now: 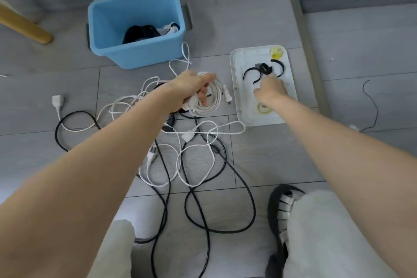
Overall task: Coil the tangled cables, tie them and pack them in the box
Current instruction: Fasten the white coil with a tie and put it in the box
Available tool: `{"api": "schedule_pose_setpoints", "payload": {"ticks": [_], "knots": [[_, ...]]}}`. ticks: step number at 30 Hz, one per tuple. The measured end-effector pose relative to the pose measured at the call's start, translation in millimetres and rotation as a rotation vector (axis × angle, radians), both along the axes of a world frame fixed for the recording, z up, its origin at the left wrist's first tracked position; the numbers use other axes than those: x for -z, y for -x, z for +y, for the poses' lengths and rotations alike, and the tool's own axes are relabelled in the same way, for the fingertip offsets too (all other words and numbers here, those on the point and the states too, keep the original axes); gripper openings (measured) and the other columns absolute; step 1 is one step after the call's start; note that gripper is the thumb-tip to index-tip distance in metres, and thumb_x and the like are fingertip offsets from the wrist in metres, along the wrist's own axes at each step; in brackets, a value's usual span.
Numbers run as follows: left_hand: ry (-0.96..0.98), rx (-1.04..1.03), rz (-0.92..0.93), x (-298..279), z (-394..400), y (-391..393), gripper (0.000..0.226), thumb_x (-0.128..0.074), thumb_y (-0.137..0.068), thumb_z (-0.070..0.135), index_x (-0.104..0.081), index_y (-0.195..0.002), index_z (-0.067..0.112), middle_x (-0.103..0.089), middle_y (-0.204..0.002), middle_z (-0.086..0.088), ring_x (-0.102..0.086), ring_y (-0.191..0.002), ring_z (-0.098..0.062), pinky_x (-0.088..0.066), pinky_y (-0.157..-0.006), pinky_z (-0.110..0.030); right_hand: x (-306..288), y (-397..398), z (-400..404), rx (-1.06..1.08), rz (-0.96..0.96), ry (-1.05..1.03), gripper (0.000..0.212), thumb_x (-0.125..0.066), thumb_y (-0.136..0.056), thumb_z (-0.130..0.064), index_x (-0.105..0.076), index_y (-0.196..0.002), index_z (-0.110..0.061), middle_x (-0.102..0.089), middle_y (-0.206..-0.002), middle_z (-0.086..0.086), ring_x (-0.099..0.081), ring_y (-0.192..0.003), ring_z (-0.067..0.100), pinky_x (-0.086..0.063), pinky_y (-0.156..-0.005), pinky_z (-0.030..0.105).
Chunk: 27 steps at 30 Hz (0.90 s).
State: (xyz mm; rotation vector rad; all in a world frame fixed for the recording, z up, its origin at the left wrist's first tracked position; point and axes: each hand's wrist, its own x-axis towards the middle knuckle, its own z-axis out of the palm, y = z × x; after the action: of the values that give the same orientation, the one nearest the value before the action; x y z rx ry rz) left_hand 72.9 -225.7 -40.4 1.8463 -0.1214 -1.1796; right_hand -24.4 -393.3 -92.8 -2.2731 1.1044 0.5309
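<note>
At the far left a wooden leg (24,26) is slanting down onto the grey floor (259,160). Nearer, a white plug (57,100) is lying on the tiles, its cord running right into the tangled cables (194,160), black and white loops crossing each other between the person's knees and the far wall. Beyond the tangle, the blue box (137,52) is sitting open near the wall, with a black bundle (141,33) and a white bundle (170,28) already lying inside.

The left hand (191,88) is gripping a white coil (209,97) just above the tangle, fingers curled tight round the loops, and the coil's plug end is sticking out to the right.

Just right of the coil, a white tray (239,108) is lying on the floor, holding black ties (251,72) and yellow ties (276,53). The right hand (270,91) is reaching over the tray, its fingertips at one black tie; I cannot tell whether it is pinching it yet.

A sandal (282,210) is showing at the near right, and a thin black wire (374,106) is lying alone on the tiles far right.
</note>
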Motion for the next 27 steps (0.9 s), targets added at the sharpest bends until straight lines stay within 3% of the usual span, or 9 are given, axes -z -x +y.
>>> {"api": "schedule_pose_setpoints", "payload": {"ticks": [2, 3, 8, 12, 16, 19, 21, 23, 27], "knots": [[-0.002, 0.039, 0.025, 20, -13, 0, 0.034, -0.053, -0.095, 0.025, -0.042, -0.066, 0.011, -0.039, -0.034, 0.008, -0.039, -0.028, -0.007, -0.042, -0.057, -0.030, 21, -9, -15, -0.098, 0.083, 0.115, 0.035, -0.043, -0.093, -0.007, -0.043, -0.127, 0.000, -0.029, -0.143, 0.011, -0.042, -0.114, 0.031, -0.043, -0.080, 0.036], [-0.004, 0.051, 0.033, 26, -18, 1, 0.034, -0.054, -0.095, 0.025, -0.042, -0.066, 0.011, -0.039, -0.034, 0.008, -0.039, -0.028, -0.007, -0.041, -0.059, -0.032, 29, -12, -21, -0.142, 0.115, 0.165, 0.038, -0.043, -0.092, -0.005, -0.042, -0.129, 0.002, -0.019, -0.150, 0.007, -0.032, -0.126, 0.031, -0.039, -0.088, 0.038], [0.022, 0.032, 0.072, 50, -30, 2, 0.032, -0.052, -0.095, 0.023, -0.042, -0.068, 0.010, -0.038, -0.034, 0.010, -0.037, -0.029, -0.006, -0.046, -0.054, -0.028, 59, -18, -44, -0.138, 0.183, 0.294, 0.042, -0.046, -0.085, -0.004, -0.043, -0.127, -0.003, -0.034, -0.140, 0.012, -0.026, -0.129, 0.032, -0.029, -0.098, 0.041], [0.022, -0.006, 0.095, 56, -27, 3, 0.033, -0.051, -0.096, 0.023, -0.041, -0.067, 0.011, -0.037, -0.034, 0.010, -0.036, -0.029, -0.006, -0.046, -0.048, -0.024, 66, -10, -46, -0.239, -0.025, 0.447, 0.035, -0.046, -0.084, 0.002, -0.056, -0.115, -0.009, -0.053, -0.121, 0.013, -0.035, -0.120, 0.031, -0.028, -0.096, 0.037], [0.026, -0.029, 0.124, 54, -21, 5, 0.032, -0.051, -0.096, 0.021, -0.041, -0.067, 0.011, -0.036, -0.035, 0.008, -0.035, -0.029, -0.006, -0.045, -0.043, -0.020, 48, -11, -38, -0.031, -0.347, 0.010, 0.023, -0.047, -0.088, -0.001, -0.064, -0.100, -0.010, -0.061, -0.093, 0.006, -0.059, -0.089, 0.021, -0.044, -0.075, 0.025], [0.029, -0.050, 0.138, 45, -15, 5, 0.029, -0.052, -0.096, 0.021, -0.042, -0.071, 0.010, -0.037, -0.035, 0.008, -0.035, -0.029, -0.006, -0.045, -0.042, -0.020, 25, -22, -24, 0.139, -0.503, -0.194, 0.021, -0.043, -0.087, 0.000, -0.057, -0.087, -0.015, -0.056, -0.074, -0.005, -0.055, -0.050, 0.007, -0.045, -0.051, 0.021], [0.031, -0.069, 0.122, 33, -5, 5, 0.029, -0.052, -0.096, 0.022, -0.042, -0.071, 0.010, -0.037, -0.035, 0.007, -0.036, -0.030, -0.007, -0.045, -0.044, -0.022, 5, -33, -10, 0.182, -0.567, -0.315, 0.024, -0.047, -0.086, 0.000, -0.055, -0.079, -0.021, -0.056, -0.075, -0.002, -0.044, -0.044, 0.006, -0.034, -0.040, 0.018], [0.035, -0.111, 0.116, 20, 7, 6, 0.029, -0.052, -0.096, 0.023, -0.041, -0.071, 0.010, -0.037, -0.036, 0.007, -0.036, -0.030, -0.007, -0.045, -0.045, -0.023, -18, -43, 6, 0.207, -0.576, -0.567, 0.022, -0.052, -0.086, 0.003, -0.054, -0.083, -0.019, -0.057, -0.077, 0.005, -0.034, -0.038, 0.004, -0.024, -0.035, 0.015], [0.043, -0.229, 0.052, -42, 48, 7, 0.029, -0.051, -0.096, 0.022, -0.042, -0.071, 0.011, -0.038, -0.037, 0.006, -0.036, -0.029, -0.006, -0.042, -0.040, -0.018, -92, -56, 51, -0.055, -0.486, -0.801, 0.009, -0.060, -0.085, 0.003, -0.060, -0.088, -0.005, -0.057, -0.069, 0.009, -0.037, -0.039, 0.002, -0.025, -0.036, 0.013]]}}
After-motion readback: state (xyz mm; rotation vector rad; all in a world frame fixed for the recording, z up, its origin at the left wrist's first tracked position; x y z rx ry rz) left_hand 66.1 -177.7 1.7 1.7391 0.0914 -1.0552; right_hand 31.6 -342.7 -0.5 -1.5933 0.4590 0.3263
